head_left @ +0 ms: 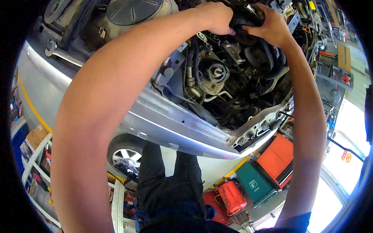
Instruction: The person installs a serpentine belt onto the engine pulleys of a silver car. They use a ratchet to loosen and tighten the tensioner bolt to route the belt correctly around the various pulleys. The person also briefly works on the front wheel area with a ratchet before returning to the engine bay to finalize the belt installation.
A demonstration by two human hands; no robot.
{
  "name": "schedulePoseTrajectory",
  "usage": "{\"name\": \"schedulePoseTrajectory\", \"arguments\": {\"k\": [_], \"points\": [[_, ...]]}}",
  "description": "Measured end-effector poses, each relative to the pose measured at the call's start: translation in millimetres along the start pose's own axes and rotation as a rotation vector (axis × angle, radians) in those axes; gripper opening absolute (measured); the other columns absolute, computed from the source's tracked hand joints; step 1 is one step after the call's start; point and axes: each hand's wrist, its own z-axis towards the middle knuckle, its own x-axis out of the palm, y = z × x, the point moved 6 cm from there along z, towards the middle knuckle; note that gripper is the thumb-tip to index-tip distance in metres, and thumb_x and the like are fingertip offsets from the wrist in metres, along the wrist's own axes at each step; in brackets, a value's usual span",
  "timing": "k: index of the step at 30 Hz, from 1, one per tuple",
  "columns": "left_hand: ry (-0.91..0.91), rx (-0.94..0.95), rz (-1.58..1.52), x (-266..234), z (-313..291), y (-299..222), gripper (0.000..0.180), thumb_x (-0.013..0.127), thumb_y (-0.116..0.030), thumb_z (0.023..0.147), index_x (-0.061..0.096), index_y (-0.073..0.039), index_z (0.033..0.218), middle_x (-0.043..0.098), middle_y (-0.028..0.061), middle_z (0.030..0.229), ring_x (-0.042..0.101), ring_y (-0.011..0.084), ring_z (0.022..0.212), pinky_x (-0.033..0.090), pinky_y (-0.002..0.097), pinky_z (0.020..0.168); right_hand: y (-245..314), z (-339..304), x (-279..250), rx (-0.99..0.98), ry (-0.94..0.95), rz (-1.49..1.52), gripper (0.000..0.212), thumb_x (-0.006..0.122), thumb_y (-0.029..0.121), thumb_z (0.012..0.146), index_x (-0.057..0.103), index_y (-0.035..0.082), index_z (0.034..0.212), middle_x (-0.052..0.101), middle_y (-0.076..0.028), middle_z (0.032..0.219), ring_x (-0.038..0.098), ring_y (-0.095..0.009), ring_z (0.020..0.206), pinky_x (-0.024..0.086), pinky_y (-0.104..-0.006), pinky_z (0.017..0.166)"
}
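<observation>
Both my arms reach far forward into the open engine bay [217, 89] of a silver car. My left hand [215, 17] and my right hand [270, 27] meet at the top of the picture, both closed around a black engine part [244, 17] deep in the bay. Below the hands lie black hoses, a belt pulley [215, 72] and metal brackets. My fingers cover most of the black part, so its shape stays unclear.
A silver wrench [58, 52] lies on the car's fender [163, 120] at left. A wheel [124, 151] shows below. On the floor stand an orange tool chest [276, 159], a green case [254, 184] and a red can [231, 198]. Shelves stand at far left.
</observation>
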Motion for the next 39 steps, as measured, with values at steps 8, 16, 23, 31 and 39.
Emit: {"name": "schedulePoseTrajectory", "arguments": {"k": [8,16,23,31,39], "points": [[-0.071,-0.073,0.006,-2,-7,-5,0.060,0.071,-0.053,0.095,0.073,0.006,0.104,0.072,0.0218,0.090,0.071,0.0364,0.087,0.059,0.0504,0.074,6,-3,-2,-0.082,-0.094,0.132,0.074,0.091,0.041,0.058,0.068,0.004,0.117,0.073,-0.018,0.104,0.071,-0.033,0.096,0.055,-0.0463,0.083],[-0.378,-0.028,0.002,10,-1,-3,0.049,0.078,-0.049,0.086,0.079,-0.004,0.105,0.076,0.0233,0.102,0.075,0.0417,0.097,0.062,0.0525,0.087,-10,-1,12,-0.137,-0.133,0.081,0.086,0.088,0.037,0.070,0.059,0.003,0.144,0.069,-0.024,0.130,0.068,-0.033,0.121,0.050,-0.0405,0.106],[-0.398,-0.014,-0.060,15,2,3,0.045,0.079,-0.043,0.082,0.079,-0.004,0.104,0.076,0.0225,0.101,0.075,0.0399,0.097,0.062,0.0515,0.086,-9,2,10,-0.160,-0.159,0.061,0.090,0.087,0.037,0.066,0.059,-0.004,0.140,0.070,-0.025,0.127,0.068,-0.037,0.119,0.051,-0.0416,0.105],[-0.311,-0.059,-0.070,9,-4,-5,0.042,0.077,-0.042,0.084,0.080,-0.009,0.110,0.077,0.0146,0.112,0.074,0.0346,0.106,0.060,0.0481,0.091,-24,5,14,-0.110,-0.092,0.131,0.090,0.090,0.037,0.066,0.059,-0.005,0.140,0.068,-0.026,0.131,0.065,-0.037,0.124,0.049,-0.0406,0.108],[-0.316,-0.004,-0.057,12,-1,3,0.052,0.076,-0.052,0.085,0.080,-0.006,0.108,0.077,0.0171,0.107,0.074,0.0377,0.103,0.061,0.0508,0.088,-14,3,13,-0.074,-0.097,0.185,0.085,0.091,0.031,0.067,0.060,-0.007,0.137,0.073,-0.024,0.119,0.071,-0.031,0.112,0.053,-0.0388,0.101]]}}
